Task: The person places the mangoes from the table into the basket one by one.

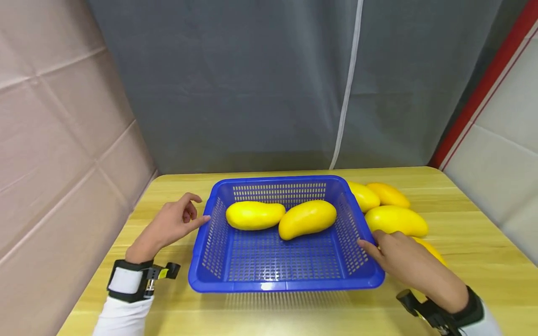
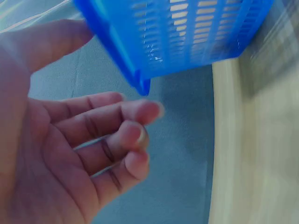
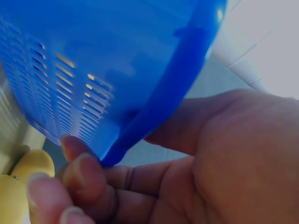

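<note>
A blue plastic basket with slotted walls stands in front of me on the wooden table. Two yellow mangoes lie side by side in it, a left one and a right one. At the basket's left rim is my left hand; its thumb tip meets the rim, while the other fingers are loosely bent below and outside it. My right hand grips the right rim, thumb over the edge and fingers along the outer wall.
Several more yellow mangoes lie on the table right of the basket, one just beyond my right hand. A grey curtain hangs behind the table. Pale padded walls flank it, the left one close to the table's edge.
</note>
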The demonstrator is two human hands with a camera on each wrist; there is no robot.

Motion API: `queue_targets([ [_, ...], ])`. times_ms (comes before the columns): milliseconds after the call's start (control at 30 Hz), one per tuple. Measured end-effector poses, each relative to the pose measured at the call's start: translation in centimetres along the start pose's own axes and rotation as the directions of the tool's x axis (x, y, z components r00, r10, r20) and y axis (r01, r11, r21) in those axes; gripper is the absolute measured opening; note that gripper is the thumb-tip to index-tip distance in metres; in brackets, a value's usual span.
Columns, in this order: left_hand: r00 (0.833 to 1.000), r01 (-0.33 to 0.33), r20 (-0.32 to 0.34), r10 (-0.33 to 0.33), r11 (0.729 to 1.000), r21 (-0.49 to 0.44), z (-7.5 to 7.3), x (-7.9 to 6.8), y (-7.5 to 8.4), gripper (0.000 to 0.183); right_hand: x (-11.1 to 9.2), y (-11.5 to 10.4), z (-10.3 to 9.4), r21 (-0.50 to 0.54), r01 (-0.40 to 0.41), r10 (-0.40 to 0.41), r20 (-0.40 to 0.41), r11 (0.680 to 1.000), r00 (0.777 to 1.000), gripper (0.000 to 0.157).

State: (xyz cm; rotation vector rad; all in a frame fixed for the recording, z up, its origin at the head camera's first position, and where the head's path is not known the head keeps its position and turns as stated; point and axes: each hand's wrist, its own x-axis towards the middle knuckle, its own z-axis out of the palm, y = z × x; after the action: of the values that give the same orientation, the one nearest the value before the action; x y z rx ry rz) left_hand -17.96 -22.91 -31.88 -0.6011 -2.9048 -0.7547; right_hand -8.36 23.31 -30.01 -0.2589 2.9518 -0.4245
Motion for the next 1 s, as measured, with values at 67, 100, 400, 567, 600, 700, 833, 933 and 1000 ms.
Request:
queue_targets([
  [67, 1.000, 0.027, -0.007, -0.027, 1.000, -0.002, 0.4, -0.2, 0.2, 0.047, 0.0, 0.0, 0.0, 0.002, -0.002, 0.002, 0.004, 1.000, 1.000, 0.040],
  [100, 0.999, 0.039, -0.009, -0.039, 0.999, 0.000, 0.5, -0.2, 0.3, 0.045, -0.1, 0.1, 0.0, 0.004, -0.003, 0.003, 0.005, 1.000, 1.000, 0.041],
  [400, 0.990, 0.136, 0.018, -0.137, 0.991, 0.012, 1.4, 0.4, 1.6, 0.048, -0.2, 0.1, -0.3, -0.004, 0.029, -0.029, -0.030, 1.000, 0.999, 0.039],
  [567, 0.971, 0.224, 0.086, -0.222, 0.974, -0.018, 1.7, 0.4, 1.6, 0.045, -0.2, 0.0, -0.2, 0.006, 0.030, -0.030, -0.031, 1.000, 0.999, 0.037],
  [600, 0.969, 0.233, 0.098, -0.228, 0.972, -0.034, 1.8, 0.5, 1.6, 0.043, -0.2, 0.1, -0.2, 0.009, 0.028, -0.027, -0.028, 1.000, 0.999, 0.037],
  [700, 0.965, 0.239, 0.131, -0.226, 0.967, -0.089, 2.0, 0.6, 1.6, 0.038, -0.2, 0.2, -0.1, 0.019, 0.017, -0.016, -0.017, 1.000, 1.000, 0.039],
  [833, 0.963, 0.248, 0.153, -0.223, 0.954, -0.170, 2.1, 0.5, 1.5, 0.034, -0.2, 0.4, -0.3, 0.020, 0.018, -0.018, -0.005, 1.000, 1.000, 0.042],
  [933, 0.964, 0.253, 0.136, -0.230, 0.950, -0.185, 2.2, 0.6, 1.2, 0.032, -0.2, 0.6, -0.8, 0.033, 0.020, -0.020, 0.008, 0.999, 1.000, 0.046],
  [1000, 0.965, 0.253, 0.118, -0.235, 0.952, -0.170, 2.3, 0.6, 1.0, 0.032, -0.2, 0.9, -1.3, 0.037, 0.016, -0.016, 0.007, 0.999, 1.000, 0.048],
])
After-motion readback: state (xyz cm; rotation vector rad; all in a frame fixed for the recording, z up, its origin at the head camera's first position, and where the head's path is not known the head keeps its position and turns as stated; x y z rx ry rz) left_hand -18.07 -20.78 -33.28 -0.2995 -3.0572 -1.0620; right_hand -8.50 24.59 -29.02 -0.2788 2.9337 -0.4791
